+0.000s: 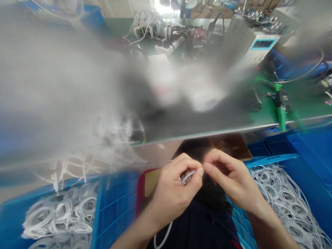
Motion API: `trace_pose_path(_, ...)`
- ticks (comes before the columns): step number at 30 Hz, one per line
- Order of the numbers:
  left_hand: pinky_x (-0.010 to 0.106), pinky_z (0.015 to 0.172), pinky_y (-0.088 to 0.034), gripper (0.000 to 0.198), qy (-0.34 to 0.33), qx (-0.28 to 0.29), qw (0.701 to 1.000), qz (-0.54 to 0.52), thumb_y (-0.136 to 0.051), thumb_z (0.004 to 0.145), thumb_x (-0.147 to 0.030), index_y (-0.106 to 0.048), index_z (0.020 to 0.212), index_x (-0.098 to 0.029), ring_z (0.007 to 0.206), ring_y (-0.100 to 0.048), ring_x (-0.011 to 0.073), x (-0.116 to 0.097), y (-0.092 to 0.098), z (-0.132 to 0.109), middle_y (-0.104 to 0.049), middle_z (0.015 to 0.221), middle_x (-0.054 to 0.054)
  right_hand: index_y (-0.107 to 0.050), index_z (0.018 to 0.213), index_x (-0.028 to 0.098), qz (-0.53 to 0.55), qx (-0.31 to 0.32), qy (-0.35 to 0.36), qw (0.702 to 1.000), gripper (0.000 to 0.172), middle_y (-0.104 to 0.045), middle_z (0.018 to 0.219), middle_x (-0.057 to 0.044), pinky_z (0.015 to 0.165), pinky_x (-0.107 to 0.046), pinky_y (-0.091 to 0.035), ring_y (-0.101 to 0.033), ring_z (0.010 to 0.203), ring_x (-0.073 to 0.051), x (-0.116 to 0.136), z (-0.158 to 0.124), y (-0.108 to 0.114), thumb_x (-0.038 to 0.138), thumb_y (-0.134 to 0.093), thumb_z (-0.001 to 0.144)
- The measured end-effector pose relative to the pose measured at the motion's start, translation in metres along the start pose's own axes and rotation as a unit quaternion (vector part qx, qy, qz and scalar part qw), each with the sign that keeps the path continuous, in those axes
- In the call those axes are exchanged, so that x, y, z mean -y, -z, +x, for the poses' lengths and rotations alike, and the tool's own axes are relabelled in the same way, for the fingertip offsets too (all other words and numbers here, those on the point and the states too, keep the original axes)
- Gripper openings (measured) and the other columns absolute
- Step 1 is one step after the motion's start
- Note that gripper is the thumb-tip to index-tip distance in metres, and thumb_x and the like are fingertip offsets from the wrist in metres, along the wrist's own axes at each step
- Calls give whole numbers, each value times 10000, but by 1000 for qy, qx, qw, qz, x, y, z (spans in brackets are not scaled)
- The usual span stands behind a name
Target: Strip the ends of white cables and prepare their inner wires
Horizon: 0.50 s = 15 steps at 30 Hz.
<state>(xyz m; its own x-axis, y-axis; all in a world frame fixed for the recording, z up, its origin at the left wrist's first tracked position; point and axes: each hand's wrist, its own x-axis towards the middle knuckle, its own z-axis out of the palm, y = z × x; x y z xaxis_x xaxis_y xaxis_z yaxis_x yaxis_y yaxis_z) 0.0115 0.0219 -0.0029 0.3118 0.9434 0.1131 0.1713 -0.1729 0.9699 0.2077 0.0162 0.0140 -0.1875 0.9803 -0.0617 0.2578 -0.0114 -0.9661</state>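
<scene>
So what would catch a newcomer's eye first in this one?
Two hands meet low in the middle: the left hand pinches a thin white cable, and the right hand closes its fingertips against it. Blue crates flank them, the left crate full of coiled cables, the right crate of loose cables. The green bench above is mostly blurred.

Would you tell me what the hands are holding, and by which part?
The left hand pinches a thin white cable at a bend near its fingertips; the rest hangs below. The fingertips of the right hand meet there, their grip hidden.
</scene>
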Motion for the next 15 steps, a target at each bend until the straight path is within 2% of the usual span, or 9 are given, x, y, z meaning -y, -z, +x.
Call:
trace_pose_path(4,286,689,-423,119,-15,22,999,28,-663,1021,-134,-711,933,-197,724,-560,125,-2,0,7,-590,831,-13,-654,948,236,-149,-59,74,984,127,-656,854,23,693,-275,-445,-603,750,-138,-1,-7,3,201,-655,1070)
trace_pose_path(6,280,677,-424,118,-23,55,998,15,-659,1025,-136,-723,944,-191,736,-571,126,-2,1,14,-606,848,-4,-659,954,230,-188,-57,94,976,115,-661,870,13,713,-291,-429,-602,767,-144,1,-7,10,182,-661,1059)
trace_pose_path(7,275,677,-430,119,-34,75,997,-1,-658,1025,-135,-728,946,-189,747,-581,129,-2,2,18,-618,852,0,-661,943,224,-169,-39,76,982,122,-653,854,10,700,-293,-425,-596,755,-146,2,-7,14,207,-665,1064)
trace_pose_path(9,272,691,-451,110,-65,115,991,-37,-668,1018,-134,-735,949,-186,761,-598,135,0,5,26,-639,854,8,-656,910,211,-49,21,-8,999,201,-610,762,19,629,-284,-410,-557,672,-142,5,-4,22,314,-662,1084)
trace_pose_path(11,279,713,-471,88,-91,138,984,-64,-687,1005,-138,-734,945,-183,767,-612,143,4,7,33,-653,854,16,-645,901,200,102,73,-94,988,289,-553,668,43,562,-269,-377,-492,579,-125,5,-3,25,419,-660,1088)
trace_pose_path(13,282,727,-480,84,-85,142,984,-72,-694,1002,-151,-730,933,-181,774,-613,148,8,6,37,-660,857,19,-642,901,189,177,70,-128,973,327,-540,640,52,553,-262,-369,-465,553,-113,3,-2,26,464,-682,1074)
trace_pose_path(15,275,731,-476,111,-46,139,987,-64,-686,1019,-173,-735,921,-184,776,-606,144,10,4,39,-665,855,14,-651,891,182,169,31,-133,976,341,-556,659,45,565,-260,-381,-478,569,-111,0,-2,24,475,-709,1056)
